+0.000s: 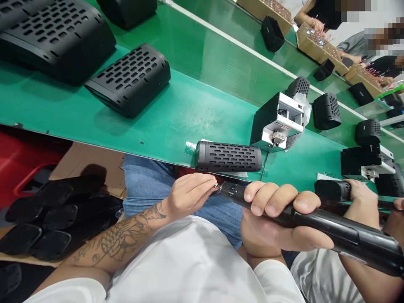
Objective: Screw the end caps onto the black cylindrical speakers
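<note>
My right hand (277, 214) is wrapped round a black electric screwdriver (341, 231), which lies across the view with its bit pointing left. At the tip of the bit, the thumb and fingers of my left hand (192, 191) pinch a tiny shiny metal piece (216, 185) that looks like a screw; the fingers partly hide it. Just beyond both hands, a black speaker housing (229, 157) with slotted holes lies on its side at the front edge of the green table (189, 105).
A black-and-white screw feeder (277, 122) stands behind the housing. More slotted housings (132, 80) are at the left. A co-worker's hand (362, 195) is close on the right, near another feeder (366, 162). Black parts (59, 216) are stacked at lower left, beside a red stool (28, 164).
</note>
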`<state>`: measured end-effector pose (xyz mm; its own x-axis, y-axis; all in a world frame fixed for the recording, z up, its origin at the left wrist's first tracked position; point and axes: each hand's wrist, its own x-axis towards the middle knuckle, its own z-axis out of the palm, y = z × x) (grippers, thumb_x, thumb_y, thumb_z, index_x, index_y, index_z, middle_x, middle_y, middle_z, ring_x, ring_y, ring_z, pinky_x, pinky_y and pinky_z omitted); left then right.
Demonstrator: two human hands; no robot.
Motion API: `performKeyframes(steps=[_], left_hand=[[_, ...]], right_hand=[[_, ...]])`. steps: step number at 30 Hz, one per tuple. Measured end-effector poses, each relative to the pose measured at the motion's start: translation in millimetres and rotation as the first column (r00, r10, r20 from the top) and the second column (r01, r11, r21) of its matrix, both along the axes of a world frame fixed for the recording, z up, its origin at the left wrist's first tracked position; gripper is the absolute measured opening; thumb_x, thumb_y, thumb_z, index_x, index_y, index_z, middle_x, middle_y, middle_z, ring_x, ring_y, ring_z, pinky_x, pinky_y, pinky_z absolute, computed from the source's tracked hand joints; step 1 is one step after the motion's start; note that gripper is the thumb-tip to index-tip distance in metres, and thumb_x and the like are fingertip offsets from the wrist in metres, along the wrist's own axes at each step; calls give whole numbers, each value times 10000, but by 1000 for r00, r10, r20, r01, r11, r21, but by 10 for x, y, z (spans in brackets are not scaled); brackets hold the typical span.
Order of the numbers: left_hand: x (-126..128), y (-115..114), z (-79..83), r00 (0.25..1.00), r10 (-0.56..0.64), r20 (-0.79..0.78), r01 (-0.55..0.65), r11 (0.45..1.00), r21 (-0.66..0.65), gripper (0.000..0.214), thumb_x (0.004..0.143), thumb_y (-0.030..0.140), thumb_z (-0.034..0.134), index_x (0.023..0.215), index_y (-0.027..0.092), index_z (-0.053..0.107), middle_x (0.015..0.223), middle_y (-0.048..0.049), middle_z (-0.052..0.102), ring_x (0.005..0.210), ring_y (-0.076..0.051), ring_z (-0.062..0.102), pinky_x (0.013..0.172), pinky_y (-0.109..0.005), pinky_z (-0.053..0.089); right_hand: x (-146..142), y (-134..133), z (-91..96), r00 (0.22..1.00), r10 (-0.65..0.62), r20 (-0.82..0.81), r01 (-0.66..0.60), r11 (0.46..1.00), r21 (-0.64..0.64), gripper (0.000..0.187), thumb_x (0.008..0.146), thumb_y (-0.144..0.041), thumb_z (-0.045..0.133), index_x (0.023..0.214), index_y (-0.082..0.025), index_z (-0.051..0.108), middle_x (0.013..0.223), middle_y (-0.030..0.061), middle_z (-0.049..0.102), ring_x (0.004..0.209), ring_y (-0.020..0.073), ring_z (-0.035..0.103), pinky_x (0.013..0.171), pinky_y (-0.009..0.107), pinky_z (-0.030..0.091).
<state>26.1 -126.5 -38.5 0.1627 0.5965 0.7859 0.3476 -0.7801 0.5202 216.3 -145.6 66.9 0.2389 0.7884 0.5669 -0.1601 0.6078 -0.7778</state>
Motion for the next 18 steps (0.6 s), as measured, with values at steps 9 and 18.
performKeyframes(steps=[9,18], left_hand=[[-120,44,96,961,-168,219,217,951,-222,98,1130,155,794,1166,216,861,1085,-86,924,987,-183,913,928,-248,756],[-122,53,132,931,-269,245,330,908,-257,110,1132,156,767,1178,201,857,1245,-147,902,1114,-217,904,1004,-285,745]], right_hand=[[86,-26,139,999,23,-40,-24,999,-27,354,1104,-664,712,1044,-315,698,681,-105,566,426,116,469,540,328,537],[268,-198,273,989,106,103,-100,993,-63,484,954,-816,835,1020,-369,663,576,-141,347,380,122,343,507,361,507]])
